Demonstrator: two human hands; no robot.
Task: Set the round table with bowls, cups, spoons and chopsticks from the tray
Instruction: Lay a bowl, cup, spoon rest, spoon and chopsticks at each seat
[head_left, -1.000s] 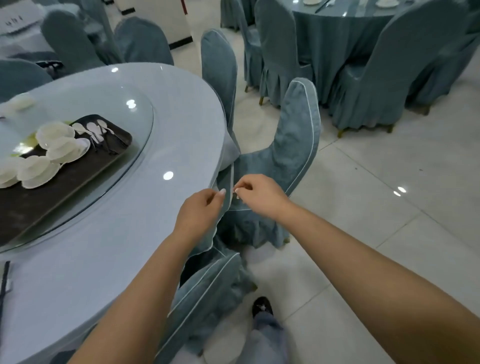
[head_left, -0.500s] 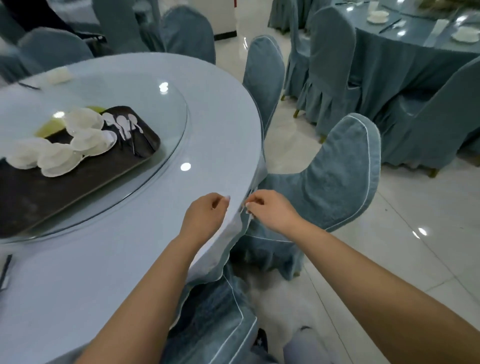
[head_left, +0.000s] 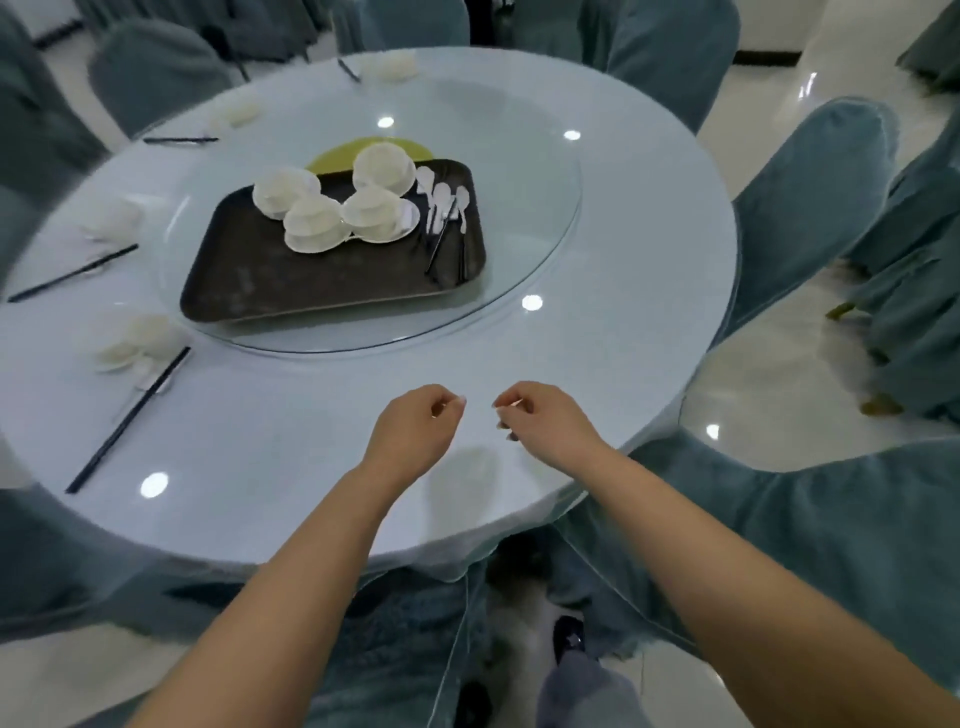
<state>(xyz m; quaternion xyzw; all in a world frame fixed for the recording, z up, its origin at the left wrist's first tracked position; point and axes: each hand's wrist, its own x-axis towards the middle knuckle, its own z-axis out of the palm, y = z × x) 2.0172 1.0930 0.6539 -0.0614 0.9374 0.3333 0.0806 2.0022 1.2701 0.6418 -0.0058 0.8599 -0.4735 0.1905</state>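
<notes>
I see my left hand (head_left: 413, 431) and right hand (head_left: 545, 423) over the table (head_left: 649, 291), fingers loosely curled, holding nothing. Beyond both hands sits the tray (head_left: 291, 283) with stacked bowls (head_left: 337, 208), spoons (head_left: 444, 200) and chopsticks (head_left: 436, 249).

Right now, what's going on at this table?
A person is setting a round table. Both hands, left and right, hover over the near edge with fingers loosely curled, holding nothing. The dark tray sits on the glass turntable with four bowl stacks, spoons and chopsticks yet to be laid out. Places along the left and far rim are already set; the near and right side has none.
</notes>
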